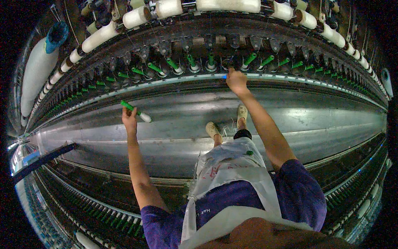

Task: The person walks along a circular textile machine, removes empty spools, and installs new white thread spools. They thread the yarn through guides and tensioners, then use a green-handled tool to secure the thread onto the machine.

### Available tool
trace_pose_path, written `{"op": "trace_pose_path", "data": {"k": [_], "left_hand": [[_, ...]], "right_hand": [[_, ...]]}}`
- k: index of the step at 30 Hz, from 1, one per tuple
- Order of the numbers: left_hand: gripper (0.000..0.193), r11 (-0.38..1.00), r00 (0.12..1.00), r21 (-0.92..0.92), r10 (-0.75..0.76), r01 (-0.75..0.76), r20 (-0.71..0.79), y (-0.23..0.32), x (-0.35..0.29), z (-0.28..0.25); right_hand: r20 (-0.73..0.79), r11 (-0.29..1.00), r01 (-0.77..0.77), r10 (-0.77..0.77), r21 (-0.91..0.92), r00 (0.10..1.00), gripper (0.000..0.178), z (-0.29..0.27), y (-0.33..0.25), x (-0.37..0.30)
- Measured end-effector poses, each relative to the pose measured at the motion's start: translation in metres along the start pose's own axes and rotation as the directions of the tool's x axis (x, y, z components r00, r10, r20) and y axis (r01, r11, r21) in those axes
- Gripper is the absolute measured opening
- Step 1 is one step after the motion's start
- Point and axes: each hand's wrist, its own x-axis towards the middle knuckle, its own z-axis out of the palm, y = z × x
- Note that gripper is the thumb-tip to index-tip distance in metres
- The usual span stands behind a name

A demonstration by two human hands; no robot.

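Observation:
My left hand (129, 118) is closed around a green bobbin (144, 117) with white yarn wound on its lower end, held tilted over the aisle. My right hand (237, 81) reaches forward to the spinning frame's pale rail (186, 79). Its fingers are closed by a dark spindle place (227, 62) that shows no green tube, between two standing bobbins. Whatever those fingers pinch, if anything, is too small or hidden to make out. A standing green bobbin (211, 61) is just left of that hand, and another green bobbin (249, 60) leans to its right.
White rovings (228, 5) line the top of the machine. A big white yarn package with a blue end (39, 74) hangs at the far left. Behind me runs a second frame with green bobbins (118, 220). A dark bar (45, 162) juts into the aisle at left.

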Motion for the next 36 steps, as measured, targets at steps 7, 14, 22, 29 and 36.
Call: {"op": "trace_pose_path", "data": {"k": [7, 14, 22, 29, 36], "left_hand": [[0.05, 0.998, 0.999, -0.065, -0.024, 0.021, -0.039, 0.007, 0.0, -0.002], [0.059, 0.994, 0.993, -0.097, -0.058, 0.048, -0.106, 0.003, 0.0, 0.016], [0.06, 0.986, 0.994, -0.166, -0.05, 0.033, -0.096, -0.017, 0.021, 0.028], [0.037, 0.994, 0.959, 0.059, -0.101, 0.089, 0.265, 0.078, 0.004, 0.023], [0.029, 0.869, 0.817, -0.46, 0.393, -0.181, 0.422, 0.2, -0.078, 0.157]], "right_hand": [[0.052, 0.993, 0.045, -0.051, 0.105, 0.997, 0.034, 0.002, 0.002, 0.009], [-0.061, 0.99, 0.028, -0.02, 0.136, 0.998, 0.031, 0.005, 0.018, 0.003], [-0.21, 0.971, -0.213, 0.231, 0.107, 0.95, 0.016, 0.021, 0.004, 0.008], [-0.014, 0.998, -0.025, 0.024, -0.065, 1.0, 0.01, -0.029, 0.015, -0.023], [-0.023, 0.592, 0.047, -0.048, 0.805, 0.999, 0.018, -0.135, 0.0, -0.001]]}}
